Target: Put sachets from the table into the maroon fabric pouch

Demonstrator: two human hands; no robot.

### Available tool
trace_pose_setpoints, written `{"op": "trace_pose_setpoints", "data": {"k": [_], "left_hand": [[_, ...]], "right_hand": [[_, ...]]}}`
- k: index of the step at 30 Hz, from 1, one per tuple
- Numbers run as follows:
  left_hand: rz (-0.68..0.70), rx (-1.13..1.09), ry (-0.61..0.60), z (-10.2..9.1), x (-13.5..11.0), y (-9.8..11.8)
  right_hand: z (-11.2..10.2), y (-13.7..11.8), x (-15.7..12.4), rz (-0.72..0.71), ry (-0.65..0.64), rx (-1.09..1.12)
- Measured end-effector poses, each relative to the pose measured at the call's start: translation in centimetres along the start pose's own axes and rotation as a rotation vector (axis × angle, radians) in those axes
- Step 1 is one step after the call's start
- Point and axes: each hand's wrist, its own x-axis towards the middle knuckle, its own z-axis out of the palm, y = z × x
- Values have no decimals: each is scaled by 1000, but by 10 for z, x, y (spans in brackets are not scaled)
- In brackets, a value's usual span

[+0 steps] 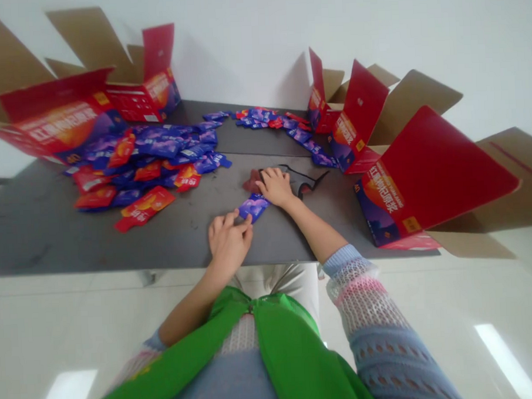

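A purple and red sachet (253,206) lies on the dark table (51,232) just in front of me. My left hand (227,241) pinches its near end with thumb and fingers. My right hand (275,186) rests curled over its far end, partly covering the red part. A black-handled tool, perhaps scissors (307,183), lies just right of my right hand. I cannot tell whether the right hand grips the sachet or only presses on it.
A heap of purple and red sachets (149,157) covers the table's left. A smaller row of sachets (271,120) lies at the back. Open red cartons stand at back left (68,120), back right (346,125) and near right (419,181).
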Motion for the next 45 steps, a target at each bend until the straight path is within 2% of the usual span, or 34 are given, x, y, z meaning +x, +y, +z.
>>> {"op": "trace_pose_setpoints", "data": {"k": [5,8,10,13,15,18,21,23,27,32,35,40,45], "left_hand": [[-15,-20,18,1,-1,0],[-18,-31,26,2,0,0],[-13,-35,26,2,0,0],[6,-39,26,3,1,-2],[17,-44,26,4,0,-4],[20,-46,10,3,0,-4],[20,-40,0,3,-1,-3],[21,-39,9,3,-1,-3],[23,-54,27,3,0,-3],[19,-73,27,5,0,-4],[22,-77,21,4,-1,-4],[17,-73,16,2,-1,-3],[15,-83,8,3,0,-4]], "right_hand": [[-15,38,-3,196,40,12],[-39,50,-10,191,121,17],[-55,42,-18,117,167,-7],[-68,12,-37,-61,146,-26],[-64,-12,-53,-209,54,-10],[-47,-35,-77,-381,-109,13],[-31,-37,-88,-372,-110,17],[-26,-32,-86,-362,-128,32],[-23,-22,-63,-266,-148,25],[-18,-21,-26,-146,-155,-6],[-14,-22,-16,-82,-132,-29],[-5,-22,-30,-40,-3,-53],[-6,-26,-53,-154,-12,-18]]}}
